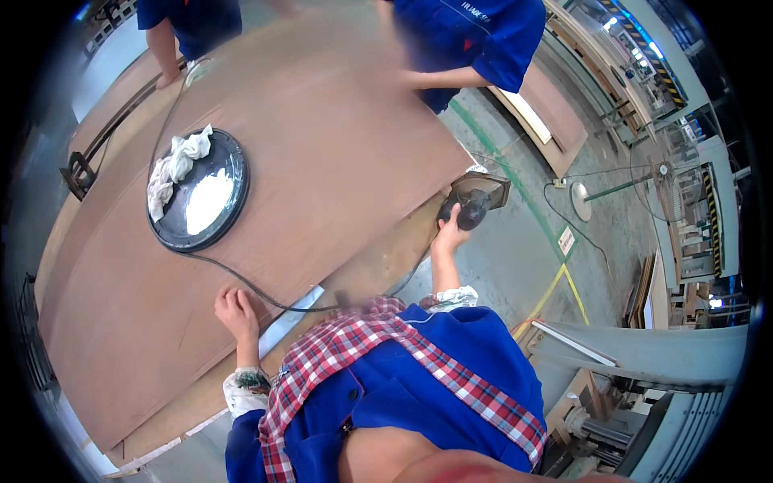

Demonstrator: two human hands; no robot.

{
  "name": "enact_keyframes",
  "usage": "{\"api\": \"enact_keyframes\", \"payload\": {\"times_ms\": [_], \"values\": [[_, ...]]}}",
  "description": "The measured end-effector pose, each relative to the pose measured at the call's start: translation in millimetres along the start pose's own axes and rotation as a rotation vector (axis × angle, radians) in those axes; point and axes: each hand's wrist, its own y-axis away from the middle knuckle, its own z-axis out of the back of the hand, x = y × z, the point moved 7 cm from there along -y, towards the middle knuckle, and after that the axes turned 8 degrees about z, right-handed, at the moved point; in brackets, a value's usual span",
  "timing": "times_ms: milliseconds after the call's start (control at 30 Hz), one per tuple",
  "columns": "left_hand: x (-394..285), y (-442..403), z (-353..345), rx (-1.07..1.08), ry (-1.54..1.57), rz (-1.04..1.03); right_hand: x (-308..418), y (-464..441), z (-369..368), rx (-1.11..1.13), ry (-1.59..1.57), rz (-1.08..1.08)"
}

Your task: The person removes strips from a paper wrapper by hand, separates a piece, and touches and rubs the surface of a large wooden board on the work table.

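Two hands of mine are at a broad, flat brown board (338, 161), dull-surfaced and faintly streaked. My right hand (452, 235) is wrapped round a dark, rounded tool (477, 208) at the board's right corner; I cannot tell whether its flat base touches the surface. My left hand (237, 315) is by the near edge, fingers loosely bent, gripping nothing. A tan layer (386, 251) shows below that straight edge. Past the corner, grey floor (527, 233) with a green line stretches towards a fan (663, 171). A round black tray (239, 165) sits on the board, crumpled white rag (192, 149) on it. A cord (282, 306) curves across near my left fingers. Two people in blue stand across the board.
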Motion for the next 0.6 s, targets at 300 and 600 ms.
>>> {"api": "enact_keyframes", "payload": {"times_ms": [300, 600], "values": [[10, 19, 22, -0.033, -0.154, 0.148, -14, 13, 2, -0.001, 0.043, 0.184], [16, 46, 41, -0.001, -0.216, 0.160, -3, 41, 51, 0.238, 0.254, 0.256]]}}
